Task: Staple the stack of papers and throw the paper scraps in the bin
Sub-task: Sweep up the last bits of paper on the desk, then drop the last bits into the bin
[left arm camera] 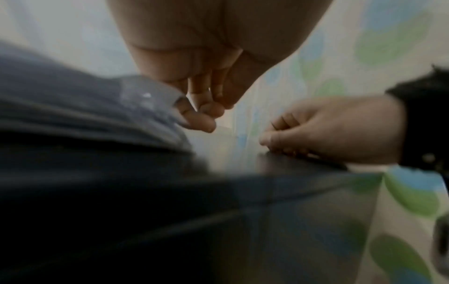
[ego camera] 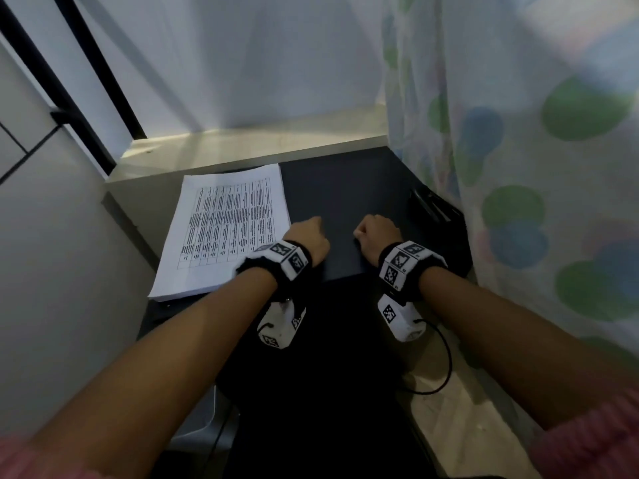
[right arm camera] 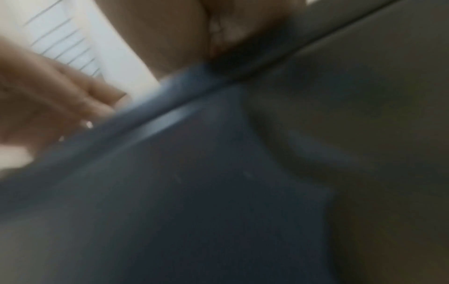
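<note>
A stack of white papers (ego camera: 224,229) with a printed table on top lies on the left half of the dark table (ego camera: 345,188). My left hand (ego camera: 307,236) rests on the table just right of the stack, fingers curled into a fist with nothing in them. My right hand (ego camera: 375,233) sits a short way to its right, also curled and holding nothing. In the left wrist view, the left fingers (left arm camera: 204,115) are folded in and the right hand (left arm camera: 316,134) rests knuckles-down on the table. A black object that looks like a stapler (ego camera: 430,205) lies at the table's right edge. I see no paper scraps.
A dotted curtain (ego camera: 518,167) hangs close along the right side, touching the table's edge. A pale ledge (ego camera: 242,150) runs behind the table, and a white wall (ego camera: 52,271) closes the left. A cable (ego camera: 446,361) loops below my right wrist.
</note>
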`<state>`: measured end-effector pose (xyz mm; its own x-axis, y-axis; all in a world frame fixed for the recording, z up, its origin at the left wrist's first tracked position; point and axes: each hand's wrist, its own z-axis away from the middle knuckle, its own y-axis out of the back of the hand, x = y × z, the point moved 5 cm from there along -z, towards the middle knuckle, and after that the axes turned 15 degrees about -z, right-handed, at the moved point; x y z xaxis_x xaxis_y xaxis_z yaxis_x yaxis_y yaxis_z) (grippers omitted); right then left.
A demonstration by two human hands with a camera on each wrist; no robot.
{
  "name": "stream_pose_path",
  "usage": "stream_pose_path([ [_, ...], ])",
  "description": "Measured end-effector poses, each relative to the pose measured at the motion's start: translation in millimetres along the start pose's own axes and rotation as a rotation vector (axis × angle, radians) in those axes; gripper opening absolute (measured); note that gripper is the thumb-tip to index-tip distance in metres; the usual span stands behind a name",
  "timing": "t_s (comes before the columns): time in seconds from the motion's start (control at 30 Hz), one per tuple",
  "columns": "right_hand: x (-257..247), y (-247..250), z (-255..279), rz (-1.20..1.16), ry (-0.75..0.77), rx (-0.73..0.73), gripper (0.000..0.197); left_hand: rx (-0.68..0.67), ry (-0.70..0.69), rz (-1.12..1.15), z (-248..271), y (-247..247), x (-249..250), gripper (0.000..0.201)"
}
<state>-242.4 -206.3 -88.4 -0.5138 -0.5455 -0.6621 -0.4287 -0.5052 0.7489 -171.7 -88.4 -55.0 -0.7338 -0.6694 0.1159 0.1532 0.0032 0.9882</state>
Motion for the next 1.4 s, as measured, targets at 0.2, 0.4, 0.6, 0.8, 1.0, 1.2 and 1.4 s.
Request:
stream_pose_path([
  [0.2,10,14,7,-0.281,-0.041,-0.005,0.027,0.046,0.090,0.354,1,20,-28,0.024],
  [0.4,-1,9,31,-0.300,-0.040,-0.054,0.023,0.127,0.153,0.399,33,28,-76,0.031],
  [0.6,-75,-35,72,-0.138,0.147,-0.223,0.004,0.134,0.198,0.121,88,19,-141,0.018],
  [0.8,-186,-90,106,-0.115,0.437,-0.326,0.009,0.103,0.330,0.093,124,0,-220,0.024],
  [1.0,-249,-164,142,-0.029,0.565,-0.457,0.017,-0.004,0.471,0.080,153,-31,-278,0.031],
  [1.2,-255,-248,163,0.101,0.540,-0.685,0.026,-0.166,0.534,0.077,166,-80,-318,0.034],
  [1.4,-211,-308,142,0.133,0.207,-0.720,0.034,-0.260,0.553,0.096,170,-132,-335,0.043],
])
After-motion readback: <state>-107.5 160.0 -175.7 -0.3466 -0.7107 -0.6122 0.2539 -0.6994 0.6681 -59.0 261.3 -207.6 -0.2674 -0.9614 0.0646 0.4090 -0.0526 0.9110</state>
